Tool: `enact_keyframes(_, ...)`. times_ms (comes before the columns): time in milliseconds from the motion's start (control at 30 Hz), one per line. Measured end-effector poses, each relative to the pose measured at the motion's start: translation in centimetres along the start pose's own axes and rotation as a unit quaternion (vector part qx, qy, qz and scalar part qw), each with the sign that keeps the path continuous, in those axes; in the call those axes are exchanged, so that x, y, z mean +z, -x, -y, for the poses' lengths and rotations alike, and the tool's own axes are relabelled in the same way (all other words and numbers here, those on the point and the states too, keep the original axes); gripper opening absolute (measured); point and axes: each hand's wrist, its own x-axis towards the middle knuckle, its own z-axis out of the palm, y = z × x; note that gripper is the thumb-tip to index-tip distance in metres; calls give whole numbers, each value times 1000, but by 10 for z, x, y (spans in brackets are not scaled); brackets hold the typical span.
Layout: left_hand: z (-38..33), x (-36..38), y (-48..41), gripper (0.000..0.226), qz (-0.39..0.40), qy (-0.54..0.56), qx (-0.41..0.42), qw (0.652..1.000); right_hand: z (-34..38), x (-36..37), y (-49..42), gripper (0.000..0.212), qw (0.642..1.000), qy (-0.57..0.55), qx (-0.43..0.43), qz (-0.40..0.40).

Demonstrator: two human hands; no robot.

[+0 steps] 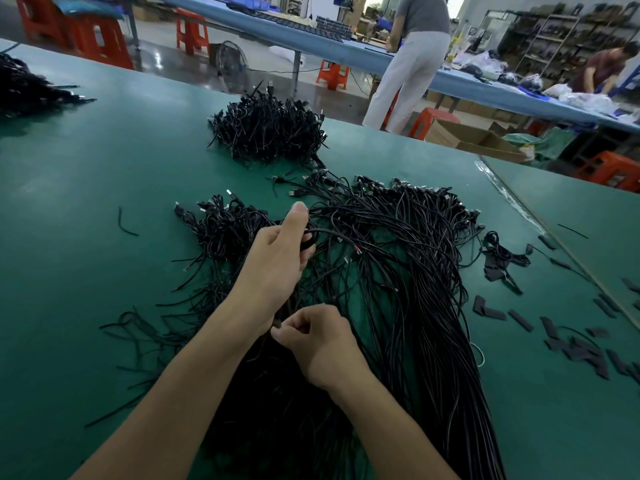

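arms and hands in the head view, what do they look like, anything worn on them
The left forearm and right forearm are bare to the frame edge; no sleeves show. The left hand and right hand wear no gloves, and no watch, bracelet or ring is visible on the sides facing the camera.

A heap of tied cable bundles (268,129) lies far back on the green table (104,161), and another heap (24,88) sits at its left edge. Black strips (585,351) are scattered to the right. Beyond stand orange stools (192,31), a fan (232,65), cardboard boxes (474,140) and a blue table (346,50), where a person in white trousers (412,64) stands.
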Motion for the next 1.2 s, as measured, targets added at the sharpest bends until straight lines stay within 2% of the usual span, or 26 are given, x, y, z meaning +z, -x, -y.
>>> enact_keyframes(133, 2, 2, 2, 56, 4, 8, 1, 1000, -3, -23, 2, 30, 999, -4, -5, -52)
enact_keyframes(233, 2, 4, 3, 56, 15, 22, -2, 1000, 0, -43, 0, 17, 983, -60, -20, -171)
enact_keyframes(333, 1, 8, 8, 61, 73, 7, 13, 997, 6, -49, -2, 14, 944, -176, -45, -275)
enact_keyframes(433, 1, 16, 15, 67, 147, -37, 25, 988, 17, -44, 2, 21, 907, -318, -80, -264)
enact_keyframes(500, 1, 19, 17, 73, 155, -22, 28, 987, 23, -41, 6, 22, 898, -350, -104, -247)
enact_keyframes(533, 0, 19, 16, 74, 146, -12, 31, 989, 25, -41, 8, 23, 900, -345, -114, -241)
enact_keyframes(767, 0, 11, 7, 44, 58, 63, 77, 993, 33, -45, 19, 14, 952, -194, -144, -188)
enact_keyframes(933, -4, 14, 12, 57, 61, 86, 106, 989, 32, -50, 23, 11, 957, -152, -154, -195)
enact_keyframes(1067, -4, 14, 14, 58, 70, 121, 103, 985, 30, -50, 24, 12, 957, -137, -155, -201)
enact_keyframes(1200, -4, 12, 14, 58, 66, 123, 93, 986, 28, -48, 22, 7, 952, -195, -138, -188)
